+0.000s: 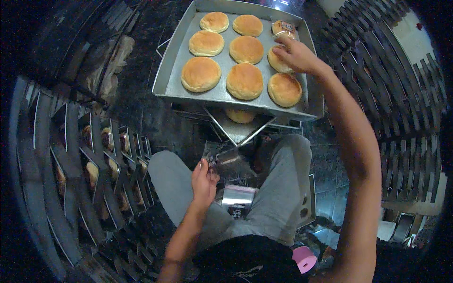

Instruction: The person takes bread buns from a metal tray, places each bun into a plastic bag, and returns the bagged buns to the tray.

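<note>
In the head view, a metal tray [165, 80] holds several golden round buns [200, 75], plus a plastic-wrapped bun [283, 29] at its back right. My right hand [298, 55] reaches over the right-hand middle bun [274, 65], partly hiding it, fingers loosely bent and apart at its top, close to the wrapped one. My left hand [204, 181] is closed on a clear plastic bag [224, 158] above my lap. Below it, between my thighs, lies a shiny stack of packaging [238, 200].
Beneath the tray are further metal trays [236, 132] with a bun. Dark slatted racks stand left [71, 184], holding baked goods, and right [401, 108]. A pink roll [304, 259] lies beside my right hip among scattered items.
</note>
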Available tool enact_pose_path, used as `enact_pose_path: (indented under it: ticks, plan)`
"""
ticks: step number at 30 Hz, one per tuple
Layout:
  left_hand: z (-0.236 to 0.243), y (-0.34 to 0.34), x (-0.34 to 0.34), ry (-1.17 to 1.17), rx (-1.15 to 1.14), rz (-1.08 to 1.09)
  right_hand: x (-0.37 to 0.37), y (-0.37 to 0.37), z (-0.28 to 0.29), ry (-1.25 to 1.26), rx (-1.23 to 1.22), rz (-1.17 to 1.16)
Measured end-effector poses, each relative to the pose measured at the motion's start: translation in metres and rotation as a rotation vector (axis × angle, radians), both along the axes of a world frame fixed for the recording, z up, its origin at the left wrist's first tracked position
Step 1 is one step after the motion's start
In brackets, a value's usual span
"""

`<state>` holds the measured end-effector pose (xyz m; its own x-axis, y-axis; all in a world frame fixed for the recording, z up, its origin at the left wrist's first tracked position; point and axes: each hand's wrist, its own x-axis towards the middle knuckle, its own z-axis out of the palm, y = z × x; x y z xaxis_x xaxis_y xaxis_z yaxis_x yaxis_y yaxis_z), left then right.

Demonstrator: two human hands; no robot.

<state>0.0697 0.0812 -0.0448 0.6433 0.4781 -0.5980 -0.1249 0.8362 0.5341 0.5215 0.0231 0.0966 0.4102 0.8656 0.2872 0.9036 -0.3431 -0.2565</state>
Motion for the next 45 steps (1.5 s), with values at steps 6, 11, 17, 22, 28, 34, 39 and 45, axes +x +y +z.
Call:
enact_pose_path:
  ticks: [6, 11, 17, 22, 28, 34, 39, 45]
  plan:
    - [-0.032, -0.010, -0.026, 0.074, -0.032, 0.130, -0.006, 0.019, 0.034, 0.359, -0.338, -0.245]
    - [-0.047, -0.005, -0.042, -0.030, -0.045, 0.078, -0.013, -0.020, 0.023, 0.468, 0.028, -0.068]
    - [0.011, 0.011, -0.037, 0.102, 0.183, 0.187, -0.176, -0.076, 0.038, 0.475, 0.640, -0.074]
    - [0.018, 0.013, -0.054, 0.008, 0.284, 0.155, -0.346, -0.163, -0.085, 1.428, 0.630, -0.452]
    - [0.047, -0.010, -0.064, 0.086, 0.446, 0.094, -0.377, -0.160, -0.016, 1.772, 1.167, -0.288]
    - [0.062, -0.028, -0.062, 0.143, 0.929, -0.244, -0.381, -0.198, -0.016, 1.646, 0.528, -0.291]
    - [0.070, -0.053, -0.056, -0.363, 0.657, -0.430, -0.407, -0.191, -0.006, 0.670, 0.648, 0.047]
    - [0.148, -0.091, -0.024, -0.681, 0.345, -0.059, -0.429, -0.167, 0.007, 0.373, 0.450, 0.194]
